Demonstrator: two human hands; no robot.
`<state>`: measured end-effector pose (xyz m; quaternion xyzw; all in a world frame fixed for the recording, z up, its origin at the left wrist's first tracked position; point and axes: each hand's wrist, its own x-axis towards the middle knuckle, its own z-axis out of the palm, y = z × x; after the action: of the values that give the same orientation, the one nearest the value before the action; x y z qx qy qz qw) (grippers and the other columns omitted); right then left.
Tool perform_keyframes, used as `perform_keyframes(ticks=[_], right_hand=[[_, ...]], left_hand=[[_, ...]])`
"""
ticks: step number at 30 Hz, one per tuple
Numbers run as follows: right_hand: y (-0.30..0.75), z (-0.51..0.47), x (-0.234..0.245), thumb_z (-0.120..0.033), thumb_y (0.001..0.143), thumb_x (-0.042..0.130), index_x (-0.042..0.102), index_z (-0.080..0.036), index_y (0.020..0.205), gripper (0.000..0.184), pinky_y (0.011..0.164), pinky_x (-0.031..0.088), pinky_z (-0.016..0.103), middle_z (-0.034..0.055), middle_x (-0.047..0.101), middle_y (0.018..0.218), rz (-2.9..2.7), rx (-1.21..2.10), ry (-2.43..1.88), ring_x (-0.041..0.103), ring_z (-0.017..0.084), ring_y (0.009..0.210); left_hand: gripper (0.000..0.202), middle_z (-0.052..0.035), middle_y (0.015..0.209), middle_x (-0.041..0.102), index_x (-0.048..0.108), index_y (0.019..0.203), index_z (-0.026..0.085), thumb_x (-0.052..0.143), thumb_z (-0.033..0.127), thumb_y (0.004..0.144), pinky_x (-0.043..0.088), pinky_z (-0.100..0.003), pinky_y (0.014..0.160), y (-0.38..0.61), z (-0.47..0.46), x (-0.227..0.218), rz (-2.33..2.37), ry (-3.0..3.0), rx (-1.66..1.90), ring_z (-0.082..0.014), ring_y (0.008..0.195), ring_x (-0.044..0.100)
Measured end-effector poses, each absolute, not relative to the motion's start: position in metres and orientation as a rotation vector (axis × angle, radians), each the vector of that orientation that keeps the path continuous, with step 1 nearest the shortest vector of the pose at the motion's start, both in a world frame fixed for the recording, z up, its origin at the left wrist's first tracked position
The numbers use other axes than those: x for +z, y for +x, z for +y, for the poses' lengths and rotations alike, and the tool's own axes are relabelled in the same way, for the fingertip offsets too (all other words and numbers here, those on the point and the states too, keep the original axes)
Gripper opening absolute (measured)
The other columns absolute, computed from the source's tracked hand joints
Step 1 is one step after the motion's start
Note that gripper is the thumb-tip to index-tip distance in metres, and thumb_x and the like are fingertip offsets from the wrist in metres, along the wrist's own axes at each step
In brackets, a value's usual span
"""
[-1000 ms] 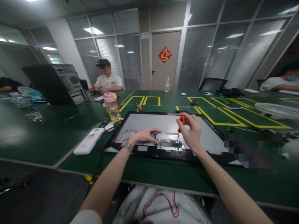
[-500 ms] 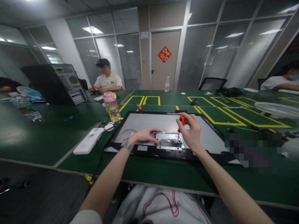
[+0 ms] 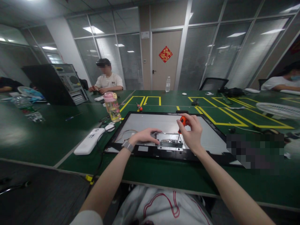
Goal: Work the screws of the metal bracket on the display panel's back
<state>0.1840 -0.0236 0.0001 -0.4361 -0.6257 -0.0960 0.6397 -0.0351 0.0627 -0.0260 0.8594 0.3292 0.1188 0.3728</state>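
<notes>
A flat monitor panel [image 3: 154,121] with a black frame lies back side up in front of me. Near its front edge sits a silver metal bracket [image 3: 167,136] with a hinge-like part in the middle. My left hand [image 3: 145,136] rests at the bracket's left end, thumb and fingers stretched apart. In my right hand [image 3: 192,131] is an orange-handled screwdriver [image 3: 182,121], gripped by the handle. Its thin shaft points down to the right part of the bracket; the exact contact of the tip is too small to make out.
Left of the panel stand a pink-lidded bottle [image 3: 112,107] and a white handheld device [image 3: 89,141]. A black computer case [image 3: 67,82] is farther left. A red-tipped tool [image 3: 139,107] lies behind the panel. A person [image 3: 109,78] sits across the green table [image 3: 140,171].
Both hands and the screwdriver keep almost the same place. The view has shifted very slightly.
</notes>
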Motion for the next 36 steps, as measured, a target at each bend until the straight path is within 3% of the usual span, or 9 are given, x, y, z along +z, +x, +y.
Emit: perform_keyframes(ticks=[25,33,36], right_hand=[[0.186,-0.019,-0.005,-0.022,0.084,0.055,0.061,-0.021,0.102,0.019,0.065,0.045,0.031,0.0019,0.051,0.079,-1.368,-0.219,-1.058,0.051,0.015,0.068],[0.185,-0.019,-0.005,-0.026,0.093,0.038,0.048,-0.023,0.119,0.027,0.066,0.051,0.032,0.0058,0.058,0.098,-1.626,0.265,-0.873,0.061,0.014,0.071],[0.188,-0.020,0.003,-0.027,0.095,0.036,0.046,-0.023,0.122,0.029,0.073,0.053,0.035,0.0068,0.060,0.104,-1.696,0.407,-0.836,0.064,0.015,0.076]], left_hand=[[0.077,-0.0071,0.138,0.050,0.052,0.130,0.025,0.075,0.053,0.061,0.032,-0.039,0.105,-0.036,0.064,-0.026,0.856,2.230,0.284,-0.0292,0.126,0.045],[0.077,-0.0068,0.138,0.050,0.052,0.130,0.025,0.076,0.050,0.062,0.031,-0.038,0.107,-0.035,0.065,-0.028,0.833,2.206,0.297,-0.0286,0.127,0.044],[0.077,-0.0071,0.137,0.050,0.052,0.130,0.024,0.076,0.049,0.062,0.030,-0.039,0.108,-0.035,0.063,-0.027,0.831,2.200,0.299,-0.0284,0.127,0.044]])
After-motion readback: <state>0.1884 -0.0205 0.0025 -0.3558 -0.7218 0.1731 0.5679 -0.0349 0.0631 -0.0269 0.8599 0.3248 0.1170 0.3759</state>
